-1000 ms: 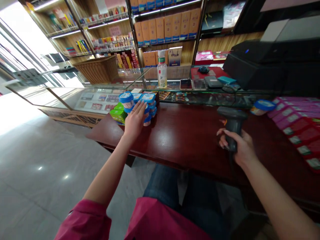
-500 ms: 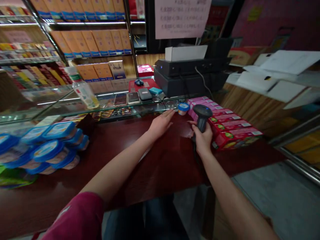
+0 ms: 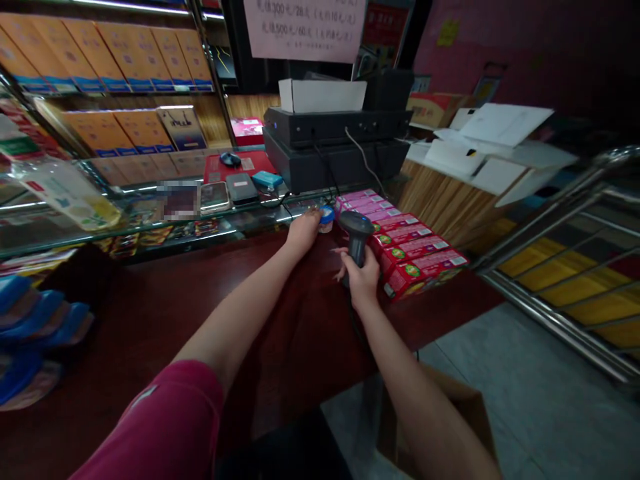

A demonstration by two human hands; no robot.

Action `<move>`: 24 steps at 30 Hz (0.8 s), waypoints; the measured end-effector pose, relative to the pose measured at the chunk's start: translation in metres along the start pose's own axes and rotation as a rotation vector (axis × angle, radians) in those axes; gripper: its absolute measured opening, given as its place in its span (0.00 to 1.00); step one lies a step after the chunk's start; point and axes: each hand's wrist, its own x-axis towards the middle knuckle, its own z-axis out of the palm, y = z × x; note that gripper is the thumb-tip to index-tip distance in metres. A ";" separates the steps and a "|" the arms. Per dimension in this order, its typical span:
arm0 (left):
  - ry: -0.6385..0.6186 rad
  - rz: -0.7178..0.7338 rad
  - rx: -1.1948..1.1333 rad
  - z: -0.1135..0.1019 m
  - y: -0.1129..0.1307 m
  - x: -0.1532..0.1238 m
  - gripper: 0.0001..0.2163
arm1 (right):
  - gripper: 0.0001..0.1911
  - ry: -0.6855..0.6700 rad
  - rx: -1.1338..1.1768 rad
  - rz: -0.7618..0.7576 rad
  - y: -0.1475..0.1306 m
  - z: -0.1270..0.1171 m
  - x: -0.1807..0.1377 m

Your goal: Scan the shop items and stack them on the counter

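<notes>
The right hand (image 3: 364,273) is clamping round the handle of a black barcode scanner (image 3: 357,230), whose head is hanging above the dark wood desk (image 3: 300,333) while its cord (image 3: 354,320) is trailing toward the near edge. That cord is looking like one risk: if it is catching there, a tug could be twisting the scanner out of line. The left hand (image 3: 303,231) is lying farther in, its fingers bending at the left side of a blue-lidded tub (image 3: 327,218); whether they are gripping it or only touching, I cannot tell. The tub is standing between those fingers and a row of pink and red boxes (image 3: 410,243), so a hasty push could be tipping it or shoving it against them. The boxes are also crowding the scanner's right side. Beyond, a glass counter (image 3: 265,215) is bounding the desk and bearing a bottle (image 3: 65,193), a phone (image 3: 215,197) and a blue case (image 3: 267,179). Farther back, a black machine (image 3: 330,160) is blocking the way behind the tub, and shelves are holding tan boxes (image 3: 135,57)
</notes>
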 end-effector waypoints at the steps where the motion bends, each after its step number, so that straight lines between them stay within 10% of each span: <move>1: 0.032 -0.015 -0.032 -0.003 -0.006 -0.013 0.18 | 0.18 -0.019 0.029 0.018 -0.002 0.000 0.000; 9: 0.285 -0.185 -0.295 -0.063 -0.081 -0.182 0.17 | 0.22 -0.323 0.148 0.234 -0.028 0.005 -0.030; 14: 0.363 -0.422 -0.324 -0.118 -0.128 -0.269 0.13 | 0.23 -0.568 0.299 0.427 -0.035 0.063 -0.079; 19: 0.581 -0.547 -0.351 -0.144 -0.148 -0.312 0.14 | 0.20 -0.735 0.403 0.505 -0.039 0.131 -0.132; 24: 0.685 -0.454 -0.387 -0.146 -0.147 -0.320 0.16 | 0.21 -0.808 0.367 0.518 -0.039 0.143 -0.155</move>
